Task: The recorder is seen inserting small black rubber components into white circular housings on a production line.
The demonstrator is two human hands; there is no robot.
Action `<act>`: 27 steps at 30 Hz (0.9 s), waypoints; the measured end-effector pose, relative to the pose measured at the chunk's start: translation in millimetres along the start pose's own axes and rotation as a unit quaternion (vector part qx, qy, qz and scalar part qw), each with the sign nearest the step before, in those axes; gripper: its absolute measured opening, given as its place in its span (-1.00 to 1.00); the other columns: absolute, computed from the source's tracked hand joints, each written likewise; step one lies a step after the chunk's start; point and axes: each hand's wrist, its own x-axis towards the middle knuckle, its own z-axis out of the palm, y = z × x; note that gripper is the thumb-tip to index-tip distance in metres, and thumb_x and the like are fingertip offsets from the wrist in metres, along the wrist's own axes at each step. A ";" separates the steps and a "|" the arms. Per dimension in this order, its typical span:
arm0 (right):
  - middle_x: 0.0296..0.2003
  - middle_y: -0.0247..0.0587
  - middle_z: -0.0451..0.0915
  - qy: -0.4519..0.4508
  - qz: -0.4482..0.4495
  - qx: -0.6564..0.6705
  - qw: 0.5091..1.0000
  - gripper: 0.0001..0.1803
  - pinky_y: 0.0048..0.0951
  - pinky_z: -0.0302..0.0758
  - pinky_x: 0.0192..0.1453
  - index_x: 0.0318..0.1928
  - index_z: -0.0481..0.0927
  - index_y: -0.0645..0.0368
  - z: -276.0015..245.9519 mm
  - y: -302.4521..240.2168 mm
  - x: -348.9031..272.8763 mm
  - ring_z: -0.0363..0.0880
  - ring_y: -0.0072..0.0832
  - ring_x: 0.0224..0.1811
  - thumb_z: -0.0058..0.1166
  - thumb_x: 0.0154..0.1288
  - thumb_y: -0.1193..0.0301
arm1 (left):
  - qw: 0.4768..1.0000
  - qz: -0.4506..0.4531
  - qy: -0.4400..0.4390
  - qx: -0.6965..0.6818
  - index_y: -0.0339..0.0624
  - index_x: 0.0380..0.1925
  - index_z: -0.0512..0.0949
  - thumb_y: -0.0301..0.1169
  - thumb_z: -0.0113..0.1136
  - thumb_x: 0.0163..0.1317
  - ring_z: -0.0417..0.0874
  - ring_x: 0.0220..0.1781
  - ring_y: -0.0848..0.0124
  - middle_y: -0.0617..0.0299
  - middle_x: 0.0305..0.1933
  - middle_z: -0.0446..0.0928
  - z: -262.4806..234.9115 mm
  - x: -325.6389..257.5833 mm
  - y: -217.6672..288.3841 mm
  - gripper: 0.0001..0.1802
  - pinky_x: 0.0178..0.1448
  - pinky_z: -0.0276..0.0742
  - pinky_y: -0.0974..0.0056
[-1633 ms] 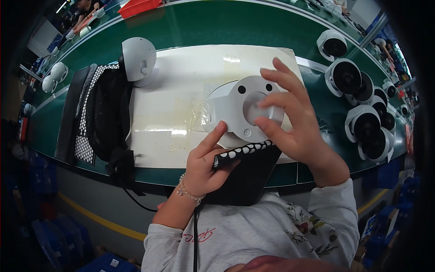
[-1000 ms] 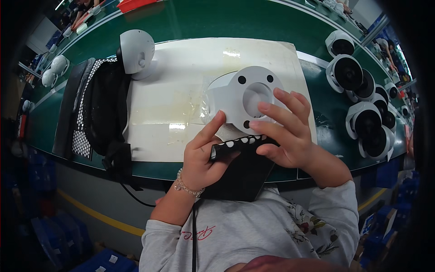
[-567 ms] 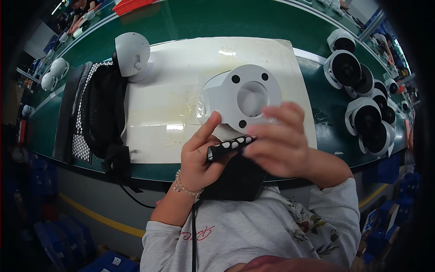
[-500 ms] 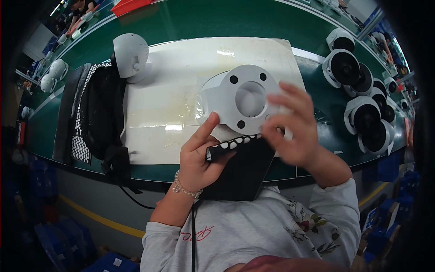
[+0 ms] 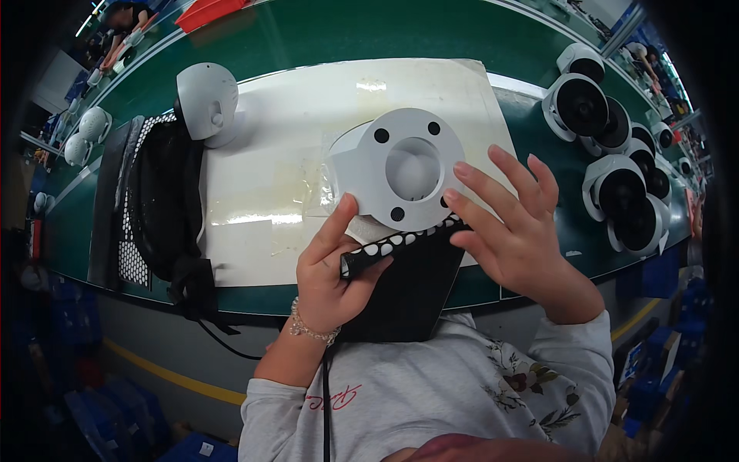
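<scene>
A white camera-like device (image 5: 408, 123) lies on the white board with its ring-shaped base facing up. Several round black pads (image 5: 381, 135) sit around the ring's wide opening. My left hand (image 5: 329, 281) grips a black sheet (image 5: 404, 296) whose upper edge curls over, showing a row of white circles. One finger of that hand rests against the device's lower left side. Over the lower right of the ring, my right hand (image 5: 516, 219) is open with its fingers spread. Its index fingertip is at the lower right pad, partly covering it; whether it presses cannot be made out.
Another white device (image 5: 208, 104) stands at the board's upper left, beside a black bag-like bundle (image 5: 165, 204). Several white devices with black round fronts (image 5: 620, 196) crowd the right side. A red tray (image 5: 209, 11) lies at the far edge. Another person (image 5: 127, 19) works at far left.
My right hand, blurred before with fingers bent together, has spread its fingers and stilled by the ring's lower right pad. The left hand keeps the sheet. The whole view has shifted slightly.
</scene>
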 end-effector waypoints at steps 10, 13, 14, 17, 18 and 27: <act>-0.19 -0.10 0.48 -0.017 0.052 0.237 0.970 -0.60 -0.33 0.30 -0.05 -0.12 0.47 0.25 19.4 31.7 86.1 0.40 -0.23 -0.16 -0.01 0.17 0.18 | 1.000 0.010 -0.008 -0.004 -0.36 -0.51 0.49 -0.65 0.29 -0.22 0.60 -0.27 0.31 -0.14 0.22 0.22 0.0 -7.7 -9.8 -0.79 -0.22 0.53 0.35; -0.31 -0.19 0.49 -0.102 0.078 0.371 0.920 -0.64 -0.43 0.35 -0.21 -0.20 0.49 0.26 21.1 46.7 90.4 0.44 -0.38 -0.29 0.05 0.15 0.21 | 0.999 0.034 0.006 0.034 -0.34 -0.47 0.46 -0.64 0.32 -0.23 0.59 -0.22 0.25 -0.17 0.22 0.18 0.5 -8.5 -7.3 -0.73 -0.25 0.55 0.31; -0.36 -0.25 0.49 -0.099 0.069 0.430 0.895 -0.67 -0.48 0.35 -0.28 -0.25 0.49 0.26 23.5 53.3 91.6 0.44 -0.46 -0.34 0.09 0.13 0.23 | 0.999 0.041 0.020 0.030 -0.31 -0.43 0.44 -0.62 0.34 -0.23 0.57 -0.18 0.20 -0.20 0.23 0.14 1.1 -13.0 -11.0 -0.69 -0.27 0.55 0.31; -0.40 -0.30 0.47 -0.079 0.255 0.616 0.741 -0.70 -0.54 0.33 -0.29 -0.27 0.50 0.21 34.4 84.9 101.2 0.42 -0.56 -0.34 0.15 0.09 0.25 | 0.997 0.059 0.044 0.037 -0.27 -0.45 0.42 -0.60 0.35 -0.23 0.57 -0.20 0.23 -0.19 0.22 0.14 -0.7 -14.5 -9.2 -0.69 -0.32 0.52 0.35; -0.44 -0.34 0.44 -0.025 0.281 0.640 0.714 -0.73 -0.53 0.34 -0.30 -0.29 0.50 0.18 45.1 97.8 106.3 0.40 -0.55 -0.37 0.16 0.07 0.27 | 0.996 0.068 0.033 0.046 -0.27 -0.44 0.43 -0.59 0.35 -0.23 0.57 -0.20 0.24 -0.19 0.21 0.17 1.5 -11.8 -8.5 -0.68 -0.32 0.52 0.36; -0.30 -0.28 0.45 0.054 0.203 -0.079 0.974 -0.77 -0.35 0.37 -0.16 -0.29 0.55 0.12 213.6 193.0 112.5 0.43 -0.36 -0.13 -0.04 0.16 0.25 | 0.997 0.051 -0.019 0.061 -0.27 -0.37 0.38 -0.60 0.29 -0.14 0.55 -0.19 0.25 -0.10 0.18 0.23 -1.5 -12.4 -4.9 -0.68 -0.28 0.47 0.33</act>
